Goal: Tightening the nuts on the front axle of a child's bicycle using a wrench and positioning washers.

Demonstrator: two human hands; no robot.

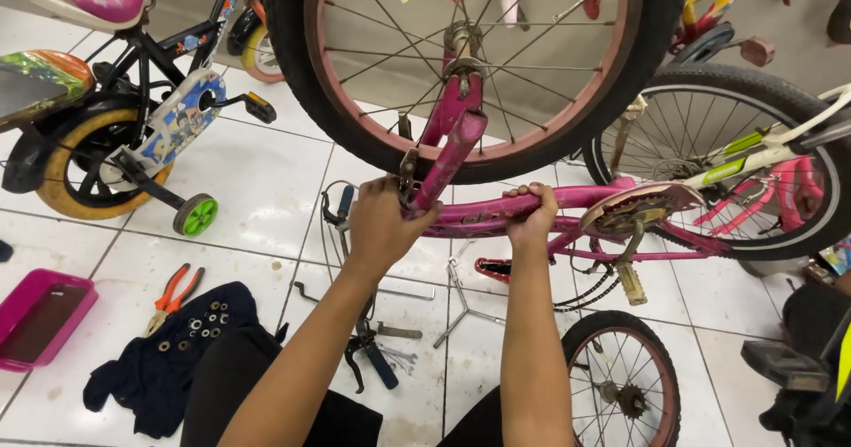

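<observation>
Where the pink bicycle frame hangs upside down above the white tiled floor, its front wheel raised toward the camera, the left hand is clenched around the frame beside the fork, and the right hand grips the main tube near the chainring. Below on the floor lie a three-way wrench, blue-handled pliers and a loose small wheel. Farther left, orange-handled pliers rest beside a dark cloth strewn with washers, near a pink tray and a child's bicycle with a training wheel.
</observation>
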